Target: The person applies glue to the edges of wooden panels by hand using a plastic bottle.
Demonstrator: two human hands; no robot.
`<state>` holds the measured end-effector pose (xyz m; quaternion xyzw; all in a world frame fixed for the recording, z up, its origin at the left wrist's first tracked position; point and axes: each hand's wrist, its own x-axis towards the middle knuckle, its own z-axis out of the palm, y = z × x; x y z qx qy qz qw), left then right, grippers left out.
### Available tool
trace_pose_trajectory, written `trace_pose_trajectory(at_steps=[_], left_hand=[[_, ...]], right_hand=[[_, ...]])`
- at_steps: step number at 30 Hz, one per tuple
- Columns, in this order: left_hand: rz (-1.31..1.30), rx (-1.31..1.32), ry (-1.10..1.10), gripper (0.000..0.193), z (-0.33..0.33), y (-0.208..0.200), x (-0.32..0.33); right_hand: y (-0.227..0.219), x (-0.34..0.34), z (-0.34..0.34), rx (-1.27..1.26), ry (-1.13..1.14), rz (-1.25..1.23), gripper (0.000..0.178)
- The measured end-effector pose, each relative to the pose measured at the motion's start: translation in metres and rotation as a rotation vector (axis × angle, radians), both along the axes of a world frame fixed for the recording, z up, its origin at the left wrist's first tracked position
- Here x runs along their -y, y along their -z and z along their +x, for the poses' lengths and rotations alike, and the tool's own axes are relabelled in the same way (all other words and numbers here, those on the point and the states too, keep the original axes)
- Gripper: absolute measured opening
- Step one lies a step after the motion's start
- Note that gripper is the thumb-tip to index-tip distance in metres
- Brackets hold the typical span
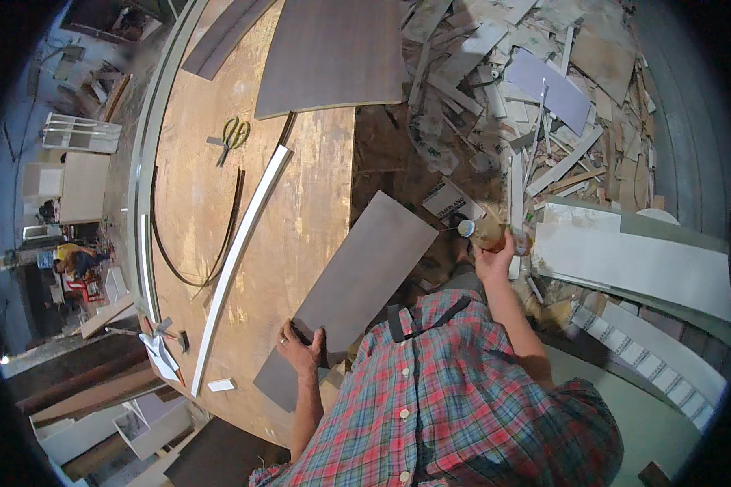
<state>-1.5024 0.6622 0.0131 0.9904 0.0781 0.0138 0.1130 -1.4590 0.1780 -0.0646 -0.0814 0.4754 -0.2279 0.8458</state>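
Observation:
My left hand [302, 349] is closed on a long dark brown-grey board [367, 272], its thumb and fingers showing on the upper face near the lower end. The board lies slantwise, partly on the wooden worktable [300, 219], and its far end juts past the table's right edge. In my right hand [497, 258] is a squat clear bottle of amber-brown content [487, 234]. It is tilted sideways, with its pale cap end toward the board's far right corner. Whether the tip touches the board I cannot tell.
On the table are green-handled scissors [234, 138], a curled dark edging strip [238, 203], a long white strip [244, 243] and a large dark panel [333, 57]. Offcuts [463, 57] litter the floor at the right. Pale panels [633, 252] lie right of my arm. A person [81, 258] is far left.

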Motion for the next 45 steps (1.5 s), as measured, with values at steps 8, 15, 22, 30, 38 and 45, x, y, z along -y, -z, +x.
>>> trace_pose_trajectory(at_steps=[8,15,22,30,38,45], left_hand=[[0.068,-0.259,-0.056,0.078,0.009,-0.024,0.015],[-0.013,-0.316,-0.032,0.088,-0.006,-0.022,0.026],[0.025,-0.421,0.296,0.116,-0.036,-0.014,0.036],[0.362,-0.411,0.348,0.093,-0.060,-0.004,0.050],[-0.074,-0.515,0.288,0.100,-0.042,-0.087,0.013],[-0.197,-0.243,0.188,0.069,-0.029,-0.095,0.001]], right_hand=[[0.015,-0.059,-0.017,0.006,0.033,0.136,0.059],[0.003,-0.039,0.004,0.114,0.010,0.115,0.048],[0.008,-0.022,0.011,0.155,-0.017,0.157,0.049],[0.010,0.003,0.015,0.197,-0.142,0.136,0.049],[-0.024,0.008,0.018,0.217,-0.193,0.085,0.044],[-0.096,-0.011,0.060,0.421,-0.317,-0.197,0.037]])
